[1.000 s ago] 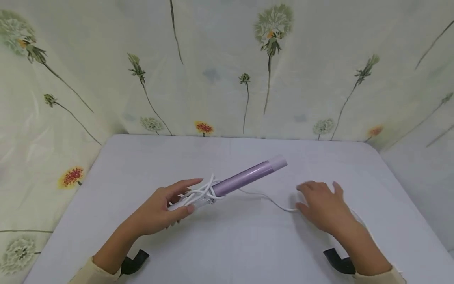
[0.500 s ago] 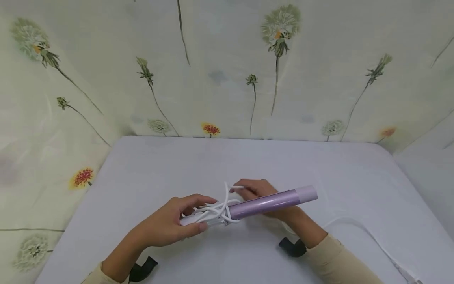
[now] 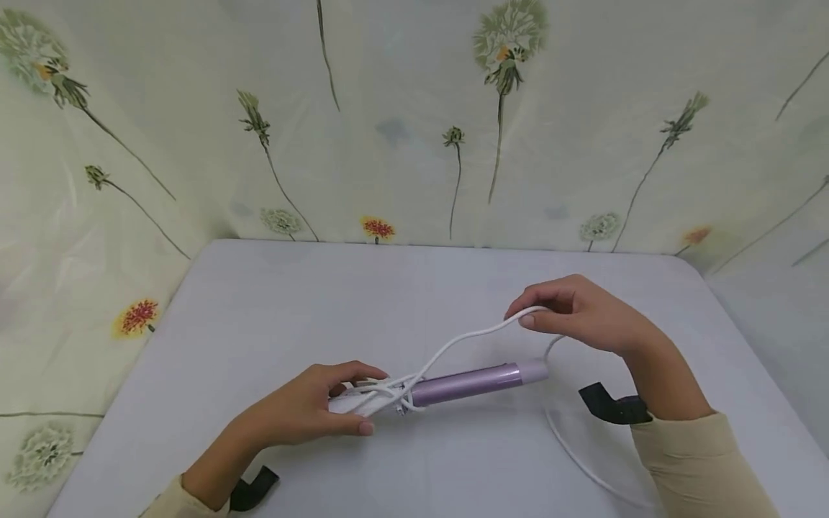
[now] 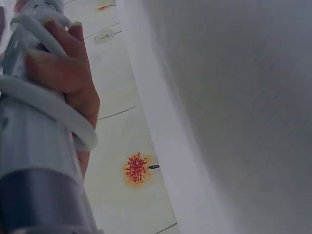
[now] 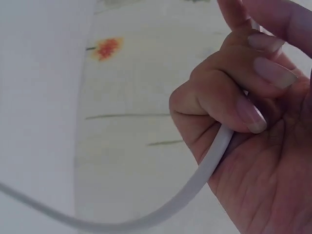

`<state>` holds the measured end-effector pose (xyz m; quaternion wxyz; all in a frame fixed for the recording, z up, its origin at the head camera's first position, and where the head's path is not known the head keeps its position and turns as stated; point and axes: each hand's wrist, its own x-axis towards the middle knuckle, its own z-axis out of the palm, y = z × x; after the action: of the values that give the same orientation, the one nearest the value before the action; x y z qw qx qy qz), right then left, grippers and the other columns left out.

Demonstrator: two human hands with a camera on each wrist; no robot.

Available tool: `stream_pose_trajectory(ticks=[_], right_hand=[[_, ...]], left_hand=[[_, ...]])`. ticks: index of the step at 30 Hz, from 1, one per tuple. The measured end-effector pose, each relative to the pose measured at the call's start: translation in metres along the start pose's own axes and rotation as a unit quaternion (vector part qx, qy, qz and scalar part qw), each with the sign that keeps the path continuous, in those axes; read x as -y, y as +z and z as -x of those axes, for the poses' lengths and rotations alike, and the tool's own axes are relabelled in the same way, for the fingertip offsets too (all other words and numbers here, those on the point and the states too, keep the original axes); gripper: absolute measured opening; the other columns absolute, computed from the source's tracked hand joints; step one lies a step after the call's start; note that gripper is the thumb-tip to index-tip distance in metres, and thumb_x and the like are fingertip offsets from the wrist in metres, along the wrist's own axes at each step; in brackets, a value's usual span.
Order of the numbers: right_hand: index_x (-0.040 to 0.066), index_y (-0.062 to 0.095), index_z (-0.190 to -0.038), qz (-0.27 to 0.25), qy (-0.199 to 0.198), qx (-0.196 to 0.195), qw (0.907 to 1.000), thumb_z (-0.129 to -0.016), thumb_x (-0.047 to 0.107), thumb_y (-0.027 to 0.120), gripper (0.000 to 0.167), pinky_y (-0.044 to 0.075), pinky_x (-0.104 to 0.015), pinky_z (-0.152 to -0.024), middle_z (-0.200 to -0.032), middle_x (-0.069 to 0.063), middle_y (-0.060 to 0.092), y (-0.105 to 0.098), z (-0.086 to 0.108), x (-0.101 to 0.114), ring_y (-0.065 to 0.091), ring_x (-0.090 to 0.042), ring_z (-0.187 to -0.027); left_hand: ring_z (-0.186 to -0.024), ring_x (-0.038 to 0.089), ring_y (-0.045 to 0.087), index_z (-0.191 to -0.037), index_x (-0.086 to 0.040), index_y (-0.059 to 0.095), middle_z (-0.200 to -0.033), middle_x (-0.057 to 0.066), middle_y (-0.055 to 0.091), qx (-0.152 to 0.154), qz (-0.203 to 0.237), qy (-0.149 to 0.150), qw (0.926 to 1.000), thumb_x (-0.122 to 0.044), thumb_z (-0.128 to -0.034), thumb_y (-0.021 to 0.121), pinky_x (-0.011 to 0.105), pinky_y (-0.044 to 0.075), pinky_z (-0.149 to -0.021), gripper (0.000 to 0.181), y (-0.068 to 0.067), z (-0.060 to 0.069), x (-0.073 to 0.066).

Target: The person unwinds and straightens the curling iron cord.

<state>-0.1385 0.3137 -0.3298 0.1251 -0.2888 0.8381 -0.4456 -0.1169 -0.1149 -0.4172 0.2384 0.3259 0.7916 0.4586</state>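
Note:
My left hand [image 3: 304, 409] grips the white handle of a purple-barrelled curling iron [image 3: 465, 384], its pale tip pointing right above the table. White cord [image 3: 461, 338] is wound around the handle and crosses near the barrel's base. One stretch of it rises to my right hand [image 3: 599, 320], which pinches it between thumb and fingers. In the left wrist view, fingers [image 4: 66, 73] curl round the handle [image 4: 36, 131] and its cord loops. Curled fingers [image 5: 214, 97] hold the cord [image 5: 187, 195] in the right wrist view. The left palm is hidden.
A white table [image 3: 311, 295] lies under both hands. Behind it hangs a floral-patterned cloth [image 3: 401, 180], which also covers the left side. More cord [image 3: 576, 460] trails across the table below my right hand. A black strap piece [image 3: 612, 404] shows at the right wrist.
My right hand first moved left to the wound cord behind the iron, then pulled a stretch of it away up and right. The left hand keeps its grip; the iron is lower than at first.

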Motion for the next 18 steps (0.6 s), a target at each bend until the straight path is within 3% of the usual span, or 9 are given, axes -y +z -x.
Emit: stream_pose_trajectory(ticks=[6,10,12,15,18], right_hand=[[0.018,0.077,-0.107,-0.021,-0.054,0.030,0.9979,-0.099,-0.005,0.065,0.027,0.042,-0.030,-0.053,-0.078,0.002,0.057,0.015,0.019,0.020,0.046,-0.014,-0.061],[0.023,0.076,-0.106,-0.033,-0.078,0.077,0.9934,-0.098,-0.007,0.067,0.033,0.045,-0.028,-0.055,-0.077,0.005,0.054,0.028,0.035,0.024,0.047,-0.012,-0.064],[0.024,0.076,-0.108,-0.040,-0.076,0.109,0.9903,-0.099,-0.003,0.066,0.030,0.049,-0.027,-0.059,-0.080,0.005,0.059,0.035,0.041,0.024,0.052,-0.010,-0.068],[0.026,0.073,-0.105,-0.015,-0.025,0.139,0.9898,-0.103,0.006,0.066,0.021,0.051,-0.025,-0.061,-0.081,0.009,0.061,0.048,0.047,0.016,0.056,-0.006,-0.071],[0.025,0.068,-0.097,0.089,0.068,0.120,0.9864,-0.100,0.010,0.068,0.016,0.050,-0.026,-0.060,-0.079,0.013,0.060,0.060,0.047,0.004,0.056,-0.004,-0.070]], left_hand=[[-0.094,0.019,0.067,-0.141,-0.040,0.058,-0.125,-0.004,0.063,-0.049,-0.003,-0.042,0.9979,-0.041,-0.0842,0.089,0.035,0.055,-0.076,0.065,-0.003,0.001,0.009],[-0.100,0.024,0.068,-0.144,-0.029,0.057,-0.130,0.007,0.062,-0.099,0.037,-0.060,0.9926,-0.033,-0.0855,0.089,0.038,0.058,-0.073,0.067,-0.010,0.002,0.018],[-0.094,0.025,0.068,-0.145,-0.024,0.057,-0.130,0.010,0.063,-0.128,0.064,-0.062,0.9878,-0.029,-0.0876,0.088,0.037,0.057,-0.064,0.065,-0.013,0.001,0.020],[-0.082,0.025,0.067,-0.144,-0.022,0.056,-0.127,0.012,0.064,-0.169,0.100,-0.058,0.9788,-0.025,-0.0902,0.085,0.032,0.053,-0.052,0.061,-0.017,0.000,0.019],[-0.074,0.025,0.066,-0.143,-0.019,0.055,-0.122,0.014,0.065,-0.189,0.132,-0.034,0.9725,-0.019,-0.0946,0.080,0.030,0.050,-0.046,0.055,-0.020,-0.001,0.014]])
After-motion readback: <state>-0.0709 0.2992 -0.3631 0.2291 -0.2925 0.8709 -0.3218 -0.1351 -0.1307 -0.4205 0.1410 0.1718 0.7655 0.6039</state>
